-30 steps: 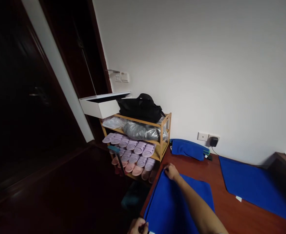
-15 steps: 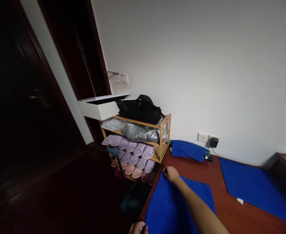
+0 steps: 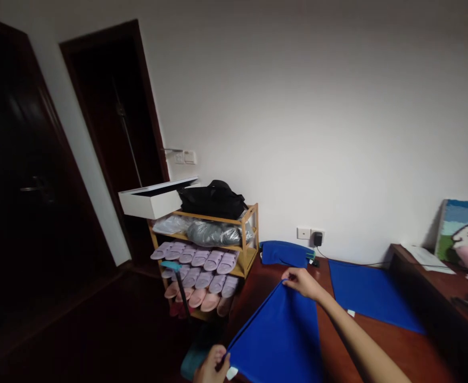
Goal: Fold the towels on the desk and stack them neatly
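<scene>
A blue cloth (image 3: 277, 335) is stretched between my two hands over the reddish-brown table (image 3: 393, 354). My left hand (image 3: 213, 366), low in the view, pinches its near left corner, beside a small white tag. Farther up, my right hand (image 3: 301, 282) has its fingers closed on the far left corner, which is lifted. The edge between both hands runs taut. To the right of my forearm a second blue cloth (image 3: 371, 295) lies flat, with a white label on its edge. At the back of the table rests a folded blue cloth bundle (image 3: 284, 254).
Left of the table stands a wooden rack (image 3: 251, 239) with several slippers (image 3: 212, 260), plastic-wrapped items and a black bag (image 3: 213, 199). A white open box (image 3: 152, 205) juts from its top. A black plug (image 3: 317, 239) sits in the wall. Papers (image 3: 427, 258) lie on a ledge at right.
The view has shifted up and to the right, bringing a picture and papers into sight. My right hand has raised its corner of the blue cloth, and the edge is pulled straighter.
</scene>
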Demonstrator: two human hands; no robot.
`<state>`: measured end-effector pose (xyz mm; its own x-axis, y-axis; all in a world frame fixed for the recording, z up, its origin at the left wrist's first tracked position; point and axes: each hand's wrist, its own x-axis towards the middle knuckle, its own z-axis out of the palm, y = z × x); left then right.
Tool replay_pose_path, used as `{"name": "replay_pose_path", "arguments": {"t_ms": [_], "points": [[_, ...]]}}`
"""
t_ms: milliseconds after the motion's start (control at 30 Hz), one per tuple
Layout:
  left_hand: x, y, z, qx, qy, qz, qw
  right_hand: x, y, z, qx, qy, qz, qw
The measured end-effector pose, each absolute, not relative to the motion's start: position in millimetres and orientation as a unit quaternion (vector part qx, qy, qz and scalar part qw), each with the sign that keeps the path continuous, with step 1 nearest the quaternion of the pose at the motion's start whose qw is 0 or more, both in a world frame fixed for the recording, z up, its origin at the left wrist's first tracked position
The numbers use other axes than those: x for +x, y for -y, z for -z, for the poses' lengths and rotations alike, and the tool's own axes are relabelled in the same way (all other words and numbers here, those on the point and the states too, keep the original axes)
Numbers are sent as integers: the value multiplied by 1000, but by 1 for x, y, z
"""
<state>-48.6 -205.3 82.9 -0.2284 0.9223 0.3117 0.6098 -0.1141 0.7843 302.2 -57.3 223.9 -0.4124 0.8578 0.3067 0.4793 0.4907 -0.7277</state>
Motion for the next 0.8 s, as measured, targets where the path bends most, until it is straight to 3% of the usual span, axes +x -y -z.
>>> {"name": "replay_pose_path", "arguments": {"t_ms": [267, 467, 600, 800], "points": [[8, 228, -223, 724, -515, -408, 210, 415, 132, -284, -449, 732, -282, 429], [38, 234, -308, 760, -425, -327, 368, 479, 200, -328, -455, 691, -294, 479], [51, 221, -328, 759, -396, -357, 375, 497, 243, -345, -462, 671, -293, 500], [89, 198, -311, 653, -383, -517, 399, 503, 274, -344, -472, 594, -287, 585]]}}
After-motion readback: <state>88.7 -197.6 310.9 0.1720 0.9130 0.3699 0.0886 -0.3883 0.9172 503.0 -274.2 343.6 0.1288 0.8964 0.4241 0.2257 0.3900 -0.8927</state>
